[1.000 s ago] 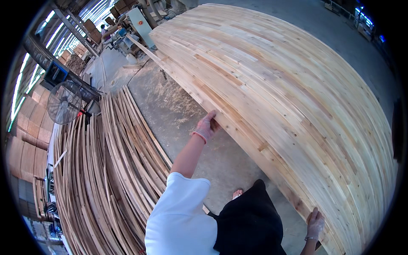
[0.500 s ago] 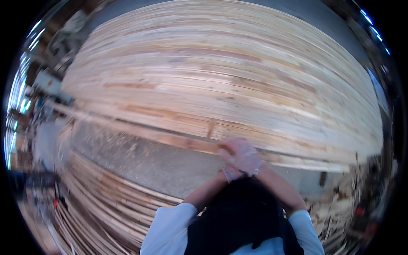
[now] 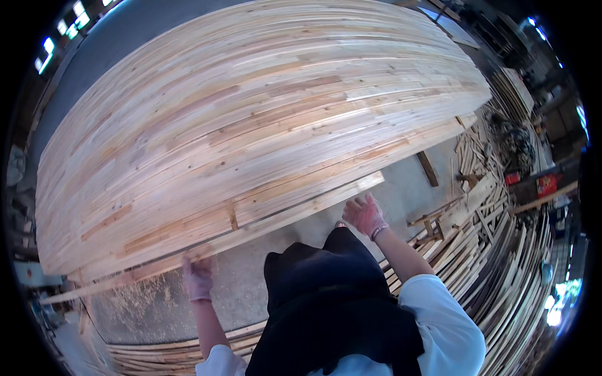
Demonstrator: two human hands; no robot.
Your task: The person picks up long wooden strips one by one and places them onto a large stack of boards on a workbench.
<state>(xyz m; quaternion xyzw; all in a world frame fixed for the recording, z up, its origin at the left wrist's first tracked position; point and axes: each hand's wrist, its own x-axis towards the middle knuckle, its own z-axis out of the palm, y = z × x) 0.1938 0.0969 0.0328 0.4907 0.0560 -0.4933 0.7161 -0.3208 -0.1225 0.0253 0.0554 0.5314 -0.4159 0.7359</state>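
A long pale wooden strip (image 3: 295,212) runs along the near side of a wide stack of wooden boards (image 3: 263,125), with a dark gap between them. My left hand (image 3: 198,279), in a thin pinkish-white glove, is at the strip's near edge toward its left part. Its fingertips are partly hidden at the wood and look closed on it. My right hand (image 3: 365,215), gloved alike, hovers just short of the strip's right end. Its fingers are apart and slightly bent, with nothing in them.
Sawdust and shavings (image 3: 147,307) cover part of the grey floor. Long loose strips (image 3: 483,269) lie piled at the right, and more strips (image 3: 182,351) lie behind me at the lower left. Scrap wood (image 3: 473,153) is heaped near the stack's right end. A dark short beam (image 3: 427,169) juts from beneath it.
My hands were together at the strip's middle. Now they are spread wide, the left hand far left and the right hand near the strip's right end. The view has turned to the right.
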